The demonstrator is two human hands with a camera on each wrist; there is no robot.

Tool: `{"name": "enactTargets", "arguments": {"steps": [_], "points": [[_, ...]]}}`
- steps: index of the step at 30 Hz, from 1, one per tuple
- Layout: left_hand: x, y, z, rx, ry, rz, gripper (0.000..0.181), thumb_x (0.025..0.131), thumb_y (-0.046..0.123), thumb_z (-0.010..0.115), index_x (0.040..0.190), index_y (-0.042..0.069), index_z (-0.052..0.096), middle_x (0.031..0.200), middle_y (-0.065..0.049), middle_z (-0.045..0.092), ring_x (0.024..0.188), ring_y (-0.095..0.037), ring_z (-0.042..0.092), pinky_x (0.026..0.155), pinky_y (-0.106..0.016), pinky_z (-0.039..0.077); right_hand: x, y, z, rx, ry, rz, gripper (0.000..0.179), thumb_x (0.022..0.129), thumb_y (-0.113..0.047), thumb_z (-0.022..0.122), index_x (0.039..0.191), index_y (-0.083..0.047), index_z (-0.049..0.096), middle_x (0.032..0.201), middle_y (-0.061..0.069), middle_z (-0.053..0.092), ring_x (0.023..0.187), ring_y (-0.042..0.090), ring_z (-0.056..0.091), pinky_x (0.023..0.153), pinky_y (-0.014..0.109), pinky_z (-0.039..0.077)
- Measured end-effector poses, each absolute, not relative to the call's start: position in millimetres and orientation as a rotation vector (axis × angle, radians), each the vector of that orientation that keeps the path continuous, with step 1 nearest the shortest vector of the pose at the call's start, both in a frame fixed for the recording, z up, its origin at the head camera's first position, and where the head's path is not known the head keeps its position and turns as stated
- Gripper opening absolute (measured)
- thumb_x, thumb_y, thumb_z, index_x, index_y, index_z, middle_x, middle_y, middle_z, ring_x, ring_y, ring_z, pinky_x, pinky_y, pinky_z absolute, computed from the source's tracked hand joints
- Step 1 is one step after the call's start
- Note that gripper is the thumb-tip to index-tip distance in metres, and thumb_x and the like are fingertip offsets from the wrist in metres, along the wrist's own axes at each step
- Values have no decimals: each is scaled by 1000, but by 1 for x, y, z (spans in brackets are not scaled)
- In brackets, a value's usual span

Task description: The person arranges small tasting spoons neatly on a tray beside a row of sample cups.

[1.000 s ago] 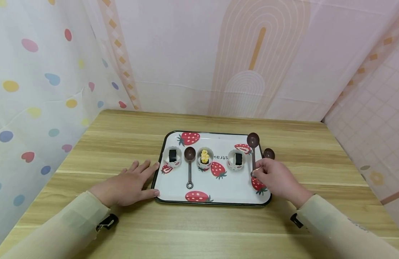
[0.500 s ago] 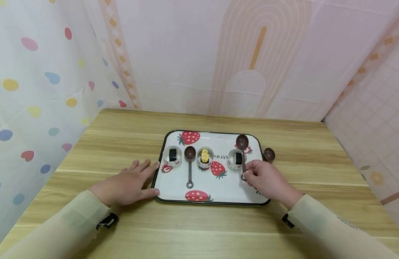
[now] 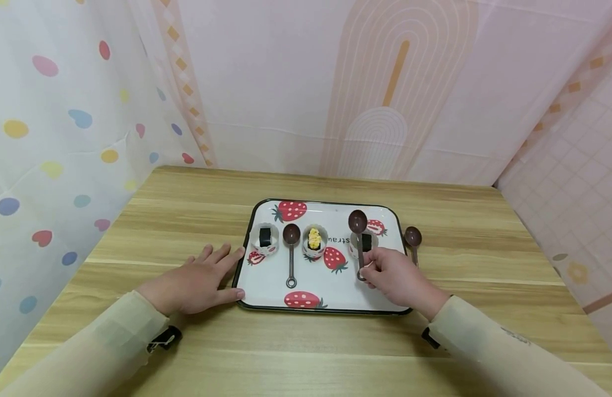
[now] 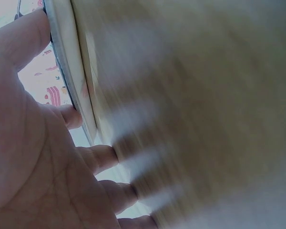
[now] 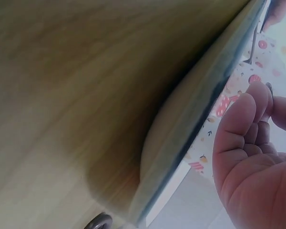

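Note:
My right hand (image 3: 392, 277) pinches the handle of a brown measuring spoon (image 3: 358, 221) over the right part of a white strawberry-print tray (image 3: 345, 298). The spoon's handle crosses in front of a paper cup holding a black-wrapped sushi piece (image 3: 367, 242), partly hiding it. My left hand (image 3: 194, 284) has its fingers spread, thumb and fingertips touching the tray's left edge. A second measuring spoon (image 3: 291, 236) lies on the tray between a cup with another black-wrapped sushi piece (image 3: 265, 237) and a cup with a yellow-topped sushi piece (image 3: 314, 239).
A third measuring spoon (image 3: 413, 236) lies on the wooden table (image 3: 306, 353) just right of the tray; its ring end (image 5: 100, 222) shows in the right wrist view. A patterned curtain (image 3: 266, 99) hangs behind the table.
My right hand has carried its measuring spoon leftward, from the tray's right edge to in front of the right sushi cup. The third spoon's handle has come into sight. My left hand stays put.

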State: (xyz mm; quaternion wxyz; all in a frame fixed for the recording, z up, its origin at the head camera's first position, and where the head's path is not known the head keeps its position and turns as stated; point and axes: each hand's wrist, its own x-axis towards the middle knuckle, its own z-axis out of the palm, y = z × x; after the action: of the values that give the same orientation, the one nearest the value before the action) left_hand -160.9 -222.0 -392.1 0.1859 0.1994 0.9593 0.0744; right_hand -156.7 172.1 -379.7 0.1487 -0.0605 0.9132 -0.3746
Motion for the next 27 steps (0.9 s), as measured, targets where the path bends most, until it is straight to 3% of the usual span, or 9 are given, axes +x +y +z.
{"name": "enactTargets", "arguments": {"steps": [9, 27], "points": [[-161, -221, -390, 558, 2701, 212, 101, 96, 74, 56, 168, 9, 26, 169, -33, 25, 150, -68, 20, 113, -83, 27, -157, 162, -381, -223, 2614, -1025, 5, 101, -8, 66, 99, -8, 70, 69, 0, 65, 59, 12, 45, 50, 23, 32], [-160, -221, -391, 552, 2699, 222, 101, 96, 73, 57, 168, 10, 25, 170, -32, 24, 151, -68, 20, 113, -82, 26, -159, 142, -387, -169, 2605, -979, 8, 100, -10, 69, 92, -10, 70, 69, 0, 67, 61, 13, 53, 53, 26, 37]]}}
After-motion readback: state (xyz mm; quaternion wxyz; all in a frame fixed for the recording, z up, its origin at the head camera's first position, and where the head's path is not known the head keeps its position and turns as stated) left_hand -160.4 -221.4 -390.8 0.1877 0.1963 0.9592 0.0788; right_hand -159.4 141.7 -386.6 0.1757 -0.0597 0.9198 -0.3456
